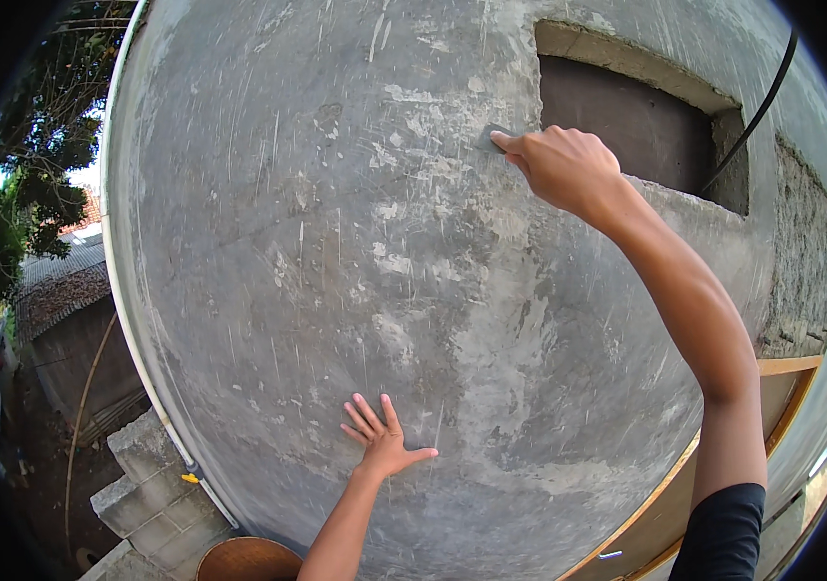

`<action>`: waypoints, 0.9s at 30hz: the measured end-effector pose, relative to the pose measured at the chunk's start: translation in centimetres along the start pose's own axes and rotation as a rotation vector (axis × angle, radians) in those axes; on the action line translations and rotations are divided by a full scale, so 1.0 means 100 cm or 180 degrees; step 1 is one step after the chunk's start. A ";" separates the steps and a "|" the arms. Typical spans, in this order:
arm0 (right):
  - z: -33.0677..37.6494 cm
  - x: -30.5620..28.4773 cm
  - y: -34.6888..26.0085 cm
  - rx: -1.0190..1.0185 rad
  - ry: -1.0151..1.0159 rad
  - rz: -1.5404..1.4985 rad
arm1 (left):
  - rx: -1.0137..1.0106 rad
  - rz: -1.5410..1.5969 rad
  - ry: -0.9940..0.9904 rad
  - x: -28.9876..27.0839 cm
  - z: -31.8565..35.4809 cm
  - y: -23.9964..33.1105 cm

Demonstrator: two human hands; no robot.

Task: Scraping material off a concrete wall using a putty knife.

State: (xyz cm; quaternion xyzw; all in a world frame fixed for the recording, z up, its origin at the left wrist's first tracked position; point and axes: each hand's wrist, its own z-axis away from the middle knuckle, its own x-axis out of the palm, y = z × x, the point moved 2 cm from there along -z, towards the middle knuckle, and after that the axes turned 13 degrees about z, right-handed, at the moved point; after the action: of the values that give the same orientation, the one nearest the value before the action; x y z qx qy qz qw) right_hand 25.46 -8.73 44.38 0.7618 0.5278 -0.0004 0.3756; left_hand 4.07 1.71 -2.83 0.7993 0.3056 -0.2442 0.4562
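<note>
The small flat scraper (493, 137) is pressed against the grey plastered wall (287, 242), high up and a little left of the dark recessed opening (636, 126) near the upper right corner of the wall. Only a thin grey edge of the tool shows past the fingertips, so its exact kind is hard to tell. The right hand (560, 167) is closed around it, fingers curled and pinching the blade between thumb and forefinger, with the arm stretched up and the dark sleeve (723, 533) at the lower edge of the view. The left hand (381, 441) lies flat on the wall lower down, near the bottom edge, its fingers spread and holding nothing; it seems to serve as a support. To do this scraping well, it is probably best that the person keeps the blade at a low angle to the surface, so that it shaves the rough spots and does not dig new grooves, and makes short strokes with even pressure. The wall already shows many thin pale scratches and lighter patches. Near the opening the edge looks crumbly, so a lighter touch there seems wise. A black cable (757, 107) hangs across the opening, and a white pipe (128, 329) runs along the left edge of the wall; both are well apart from the tool.
</note>
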 end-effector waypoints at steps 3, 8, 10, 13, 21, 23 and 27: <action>-0.002 -0.003 0.004 -0.0022 0.0021 -0.0139 | -0.0069 -0.0027 -0.0056 -0.002 0.002 0.005; 0.004 -0.005 0.004 -0.0148 0.0199 -0.0046 | -0.0179 0.0078 -0.0103 -0.003 0.004 0.002; 0.008 -0.002 0.008 -0.0199 0.0151 -0.0003 | -0.0178 0.0033 -0.0118 -0.002 0.000 0.002; 0.007 -0.001 -0.002 0.0097 0.0054 -0.0075 | -0.0099 0.0004 -0.0047 -0.006 -0.001 0.003; 0.006 0.010 -0.002 -0.0085 -0.0048 0.0050 | -0.0206 0.0090 -0.0111 -0.005 0.001 0.001; 0.015 0.010 -0.004 0.0122 0.0081 -0.0068 | -0.0029 0.0019 -0.0037 -0.001 0.005 0.001; 0.007 0.010 -0.019 0.0260 0.0048 -0.0133 | -0.0023 0.0087 0.0021 -0.003 0.002 0.002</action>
State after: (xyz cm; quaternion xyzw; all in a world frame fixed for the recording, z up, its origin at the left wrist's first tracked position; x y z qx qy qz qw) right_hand 24.68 -8.01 42.36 0.7653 0.5460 -0.0242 0.3401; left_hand 3.97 1.38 -2.56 0.8025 0.2970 -0.2343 0.4614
